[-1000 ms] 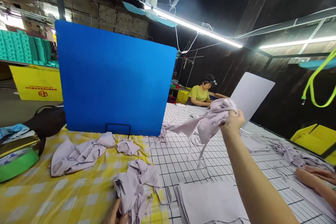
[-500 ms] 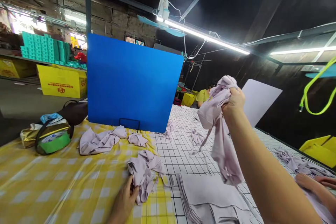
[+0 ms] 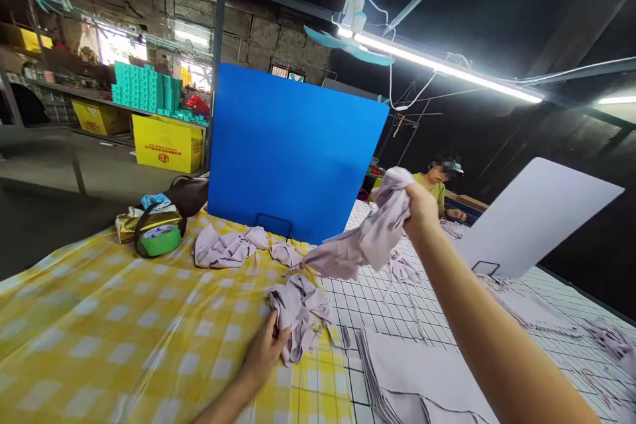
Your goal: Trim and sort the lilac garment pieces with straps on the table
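Observation:
My right hand [image 3: 421,207] is raised in front of me, closed on a pale lilac piece of cloth [image 3: 365,238] that swings out to the left below the fist. My left hand [image 3: 264,351] lies low on the yellow checked tablecloth [image 3: 99,324], its fingers on the edge of a crumpled lilac heap [image 3: 301,313]. A flat stack of lilac cut pieces [image 3: 417,384] lies on the white gridded surface [image 3: 382,308] beneath my right arm.
A blue board [image 3: 293,152] stands upright behind more lilac scraps [image 3: 226,248]. A white board [image 3: 534,215] leans at the right. A green tape roll and a dark bag [image 3: 159,228] sit at the left. Another person in a yellow-green shirt [image 3: 437,189] sits at the far end.
My right hand has come down and leftward, and the cloth now swings out to the left. My left hand has slid forward onto the crumpled heap. The view has turned left.

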The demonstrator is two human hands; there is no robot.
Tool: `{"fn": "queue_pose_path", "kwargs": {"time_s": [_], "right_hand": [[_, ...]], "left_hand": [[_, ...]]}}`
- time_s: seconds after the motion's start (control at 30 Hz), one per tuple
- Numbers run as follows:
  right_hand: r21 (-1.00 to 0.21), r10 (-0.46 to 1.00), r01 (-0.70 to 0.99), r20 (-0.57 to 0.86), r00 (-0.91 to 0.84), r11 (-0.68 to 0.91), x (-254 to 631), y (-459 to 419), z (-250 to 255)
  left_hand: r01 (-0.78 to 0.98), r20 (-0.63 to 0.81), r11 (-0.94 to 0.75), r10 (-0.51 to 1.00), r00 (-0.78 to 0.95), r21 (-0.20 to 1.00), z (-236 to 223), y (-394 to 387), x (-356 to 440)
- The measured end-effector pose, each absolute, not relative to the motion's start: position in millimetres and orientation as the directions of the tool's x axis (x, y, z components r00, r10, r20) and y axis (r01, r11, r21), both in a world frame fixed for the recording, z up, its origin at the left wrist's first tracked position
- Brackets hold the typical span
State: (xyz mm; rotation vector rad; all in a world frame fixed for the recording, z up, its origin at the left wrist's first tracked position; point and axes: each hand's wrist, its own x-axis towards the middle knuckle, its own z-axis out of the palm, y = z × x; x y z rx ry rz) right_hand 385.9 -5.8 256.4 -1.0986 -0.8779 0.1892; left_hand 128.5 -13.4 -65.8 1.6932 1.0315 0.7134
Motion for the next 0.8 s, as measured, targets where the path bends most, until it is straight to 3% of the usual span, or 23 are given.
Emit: {"fn": "queue_pose_path", "kwargs": {"time_s": [0.13,0.23,0.3,0.57,0.67,0.8], "right_hand": [[-0.922,0.807,0.388,0.231,0.544,0.002,366.9,-6.9,184.8],[-0.825,0.886,0.502,0.001,0.463,-0.261,357.9,-11.1,141.4],[-0.724,0.888,0.59,-0.068,0.455,-0.358,356.0,-12.4,120.7],[-0.342,0.899,0.841,-0.03,0.437,-0.42,345.6,-19.4,61.4],[-0.292,0.892,0.853,-0.003,0.452,-0.433,338.0,-25.8,46.3],[-0.337,0.842,0.829,0.156,0.516,-0.446,337.3,-25.6,59.0]], "left_hand": [[0.284,0.0,-0.145,0.891,0.454,0.948,-66.8,-13.7,129.6],[0.271,0.02,-0.156,0.895,0.447,0.95,-67.2,-14.9,130.1],[0.265,0.038,-0.174,0.891,0.452,0.948,-67.0,-15.3,130.1],[0.276,0.081,-0.211,0.906,0.416,0.938,-69.2,-11.6,132.1],[0.287,0.092,-0.218,0.914,0.395,0.933,-67.6,-11.0,132.5],[0.305,0.102,-0.233,0.914,0.392,0.924,-61.9,-12.0,132.3]]}}
